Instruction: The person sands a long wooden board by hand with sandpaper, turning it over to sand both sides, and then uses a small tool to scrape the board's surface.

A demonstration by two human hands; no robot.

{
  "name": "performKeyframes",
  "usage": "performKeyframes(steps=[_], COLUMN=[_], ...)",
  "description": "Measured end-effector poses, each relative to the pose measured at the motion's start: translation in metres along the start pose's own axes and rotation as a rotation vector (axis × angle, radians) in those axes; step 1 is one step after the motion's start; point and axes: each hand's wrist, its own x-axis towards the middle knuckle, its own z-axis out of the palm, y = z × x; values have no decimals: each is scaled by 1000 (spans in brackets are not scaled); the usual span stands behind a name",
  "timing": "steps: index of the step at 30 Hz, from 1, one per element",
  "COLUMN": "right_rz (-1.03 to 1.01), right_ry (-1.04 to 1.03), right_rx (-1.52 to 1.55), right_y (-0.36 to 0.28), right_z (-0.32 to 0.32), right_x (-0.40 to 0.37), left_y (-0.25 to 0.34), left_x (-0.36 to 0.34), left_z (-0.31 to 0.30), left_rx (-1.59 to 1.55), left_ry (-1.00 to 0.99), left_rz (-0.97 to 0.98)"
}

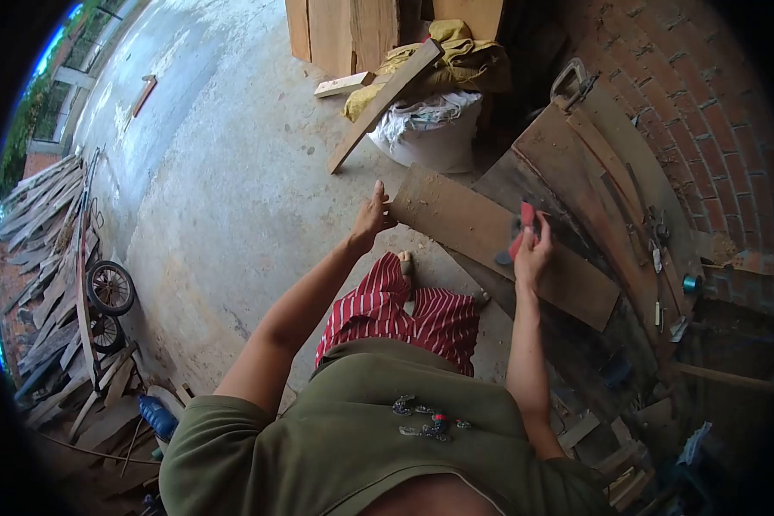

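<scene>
The right hand (531, 258) was closed around a red tool (527, 212), which sat over the upper face of a flat board (464, 209), a little past the board's middle. The left hand (372, 217) was at the board's left end, thumb raised and fingers bent against the edge; whether they were pinching it or only steadying it could not be told. The board lay slantwise across the left edge of the tabletop (546, 142), and its left end seemed to jut out over the floor (258, 163).

The step in hand looked like working the board's face with that tool. To do it well, the person needed to hold the tool's base flat, press evenly and follow the board's length, without tipping at either end. The overhanging end called for a firm left hand, as pressure there could make the board dip or swivel; more of it over the tabletop would have been steadier. The left fingers were best kept below the face, out of the tool's path. Loose crumbs near the left end were worth brushing off. The clamp (569, 82) at the tabletop's far corner might have held the board better than fingers.
</scene>
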Motion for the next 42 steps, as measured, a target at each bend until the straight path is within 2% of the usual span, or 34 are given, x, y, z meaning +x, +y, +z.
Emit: performKeyframes(steps=[1,2,3,4,5,6,7,9,11,13,15,16,17,18,19,20,21,22,23,24,25,27,29,31,33,34,35,36,37,38,40,41,42], right_rz=[-142,-135,-25,153,156,158,194,-146,-176,-244,-380,-359,-422,-351,-368,-253,-224,-286,-185,-87,-6,-216,-313,-294,-400,-419,-437,-378,-434,-489,-393,-330,-437], right_ry=[186,311,448,508,575,576,580,321,68,-81,-206,-345,-427,-438,-317,-231,-73,74,161,234,306,401,210,-43,-195,-368,-542,-495,-350,-147,132,148,117], right_rx=[-222,-390,-541,-762,-779,-754,-683,-655,-543,-365,-284,-166,-50,-3,50,179,47,-164,-208,-374,-537,-612,-549,-397,-207,-112,-12,9,-34,-16,-285,-413,-434], right_y=[24,44,54,76,120,136,119,64,-4,-24,-40,-43,-42,-50,-53,-42,-30,-25,-29,-3,20,15,-21,-51,-57,-56,-56,-64,-80,-75,-55,-43,-42], right_z=[-45,-90,-124,-154,-170,-159,-131,-45,35,99,142,155,162,157,143,124,98,63,33,17,6,41,102,166,216,217,220,207,183,172,155,158,166], right_x=[1,-5,-16,-26,-33,-42,-52,-76,-94,-100,-94,-89,-79,-68,-53,-37,-21,-9,-6,0,-1,-24,-50,-70,-84,-78,-67,-54,-38,-15,21,23,11], left_y=[3,-1,-4,-18,-13,-4,3,-2,16,27,16,5,11,-5,2,11,-17,-21,0,21,19,17,16,12,11,6,1,-10,-17,-14,-4,0,-5], left_x=[-4,-3,5,13,17,13,7,19,-1,-4,1,13,0,17,11,-2,20,25,8,-16,-4,1,3,-1,-1,-6,-5,3,8,0,-12,-13,-6], left_z=[2,0,-8,-5,-9,-8,-4,-9,-5,-7,-13,-18,-18,-28,-30,-22,-35,-35,-28,-19,-20,-21,-19,-25,-28,-23,-23,-29,-34,-32,-25,-21,-21], left_rx=[43,97,161,164,373,432,396,383,301,290,132,29,-89,-30,-28,-60,224,167,169,331,-9,-1,-77,-141,-494,-587,-584,-662,-743,-763,-706,-639,-620], left_ry=[0,-121,-223,-127,-114,-115,-121,-205,-231,-221,-307,-345,-399,-453,-576,-475,-568,-544,-562,-478,-504,-544,-502,-459,-409,-355,-357,-333,-309,-376,-370,-373,-381], left_rz=[-4,22,73,127,76,65,59,30,29,30,-72,-103,-63,67,76,32,423,329,250,274,-8,-45,-95,-146,-338,-209,-204,-261,-318,-291,-299,-303,-303])
